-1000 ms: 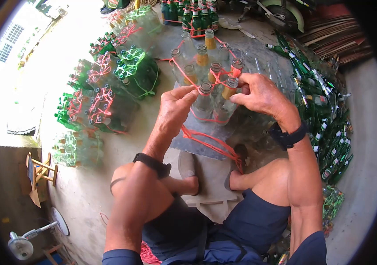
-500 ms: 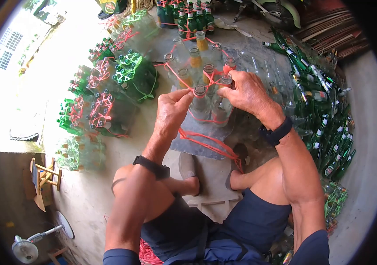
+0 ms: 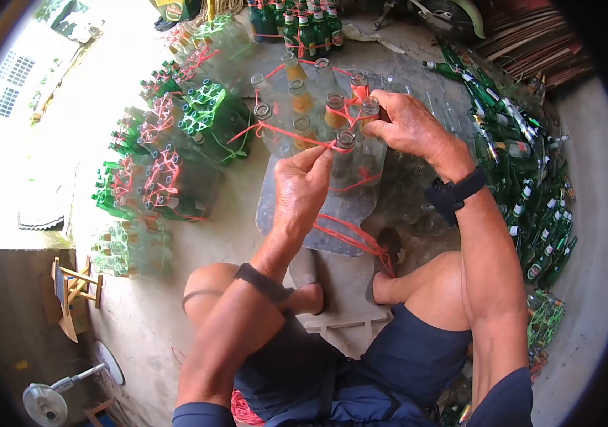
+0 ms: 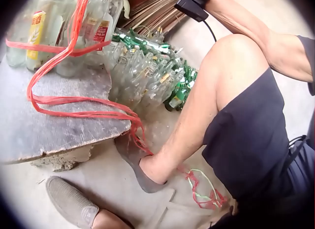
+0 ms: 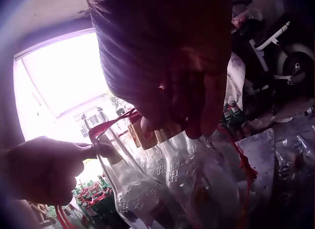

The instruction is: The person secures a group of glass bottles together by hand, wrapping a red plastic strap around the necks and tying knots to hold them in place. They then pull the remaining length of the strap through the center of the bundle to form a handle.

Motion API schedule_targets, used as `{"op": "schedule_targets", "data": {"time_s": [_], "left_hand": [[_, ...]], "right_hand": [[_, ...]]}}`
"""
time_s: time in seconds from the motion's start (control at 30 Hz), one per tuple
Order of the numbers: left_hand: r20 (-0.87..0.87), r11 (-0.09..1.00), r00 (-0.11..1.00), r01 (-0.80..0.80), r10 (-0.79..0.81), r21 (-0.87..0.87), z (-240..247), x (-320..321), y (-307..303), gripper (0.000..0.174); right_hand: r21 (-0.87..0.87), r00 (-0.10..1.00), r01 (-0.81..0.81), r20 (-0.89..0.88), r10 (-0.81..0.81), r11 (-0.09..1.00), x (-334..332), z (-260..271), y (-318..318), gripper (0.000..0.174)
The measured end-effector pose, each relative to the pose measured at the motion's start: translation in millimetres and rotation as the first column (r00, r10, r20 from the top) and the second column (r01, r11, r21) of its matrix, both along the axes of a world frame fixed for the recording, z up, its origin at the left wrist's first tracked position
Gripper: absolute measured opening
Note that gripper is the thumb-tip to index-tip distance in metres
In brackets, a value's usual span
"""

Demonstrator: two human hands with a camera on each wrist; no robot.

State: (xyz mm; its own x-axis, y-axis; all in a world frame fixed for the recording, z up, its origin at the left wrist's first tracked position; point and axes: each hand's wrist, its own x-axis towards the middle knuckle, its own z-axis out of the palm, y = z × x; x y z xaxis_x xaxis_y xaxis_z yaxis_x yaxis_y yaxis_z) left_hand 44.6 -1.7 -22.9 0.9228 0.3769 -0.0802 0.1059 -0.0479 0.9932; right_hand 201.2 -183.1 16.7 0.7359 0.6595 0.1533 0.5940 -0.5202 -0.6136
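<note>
A bundle of clear glass bottles [image 3: 304,103] stands on a grey board [image 3: 275,213] in the head view, with red plastic string [image 3: 293,134] run around the necks. My left hand [image 3: 304,181] pinches that string between thumb and forefinger, right beside the neck of the front bottle [image 3: 345,141]. The right hand [image 3: 414,124] grips a neighbouring bottle [image 3: 369,108] at its neck, thumb on the near side. A lower loop of string [image 4: 64,51] circles the bottles' bodies in the left wrist view. From it, loose strands [image 4: 83,103] trail over the board's edge.
Tied bundles of bottles [image 3: 208,114] line the floor at left; green bottles [image 3: 311,32] stand behind. Many loose bottles [image 3: 517,164] lie at right. A fan [image 3: 46,402] and small wooden stool [image 3: 76,285] are at lower left. A motorbike wheel [image 3: 460,18] shows at the back.
The bottle bundle has turned counterclockwise as seen from above, its front bottle moving right. My left hand has moved right with the string; my right hand has stayed at the bottle neck, shifting slightly away from me.
</note>
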Motion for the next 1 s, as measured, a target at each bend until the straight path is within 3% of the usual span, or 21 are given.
{"op": "schedule_targets", "data": {"time_s": [0.17, 0.37, 0.43, 0.57, 0.63, 0.67, 0.73, 1.0], "left_hand": [[-0.006, 1.000, 1.000, 0.003, -0.003, 0.003, 1, 2, 3, 0.032], [-0.099, 0.997, 0.992, 0.074, -0.073, 0.012, 6, 6, 17, 0.035], [-0.091, 0.996, 0.992, 0.084, -0.082, 0.013, 7, 7, 21, 0.036], [-0.142, 0.991, 0.981, 0.133, -0.135, -0.028, 6, 6, 27, 0.035], [-0.157, 0.989, 0.977, 0.136, -0.143, -0.058, 11, 3, 28, 0.034], [-0.172, 0.989, 0.976, 0.124, -0.136, -0.081, 14, 2, 27, 0.034], [-0.185, 0.989, 0.975, 0.107, -0.125, -0.104, 17, 0, 25, 0.034], [-0.175, 0.989, 0.979, 0.080, -0.101, -0.123, 5, 5, 33, 0.034]], "right_hand": [[0.021, 0.999, -0.021, -0.045, 0.022, 1.000, -2, 4, 3, 0.031], [-0.141, 0.986, 0.159, 0.074, -0.150, 0.977, -21, 16, 6, 0.034], [-0.177, 0.956, 0.255, 0.192, -0.221, 0.951, -28, 18, 6, 0.032], [-0.144, 0.967, 0.250, 0.085, -0.240, 0.957, -41, 35, 12, 0.024], [0.125, 0.957, 0.085, 0.267, -0.116, 0.989, -48, 35, 21, 0.015], [0.124, 0.957, 0.080, 0.269, -0.111, 0.989, -50, 34, 26, 0.015], [0.188, 0.971, -0.111, 0.230, 0.067, 0.976, -54, 30, 34, 0.011], [0.053, 0.959, -0.152, 0.251, 0.134, 0.987, -51, 18, 45, 0.008]]}}
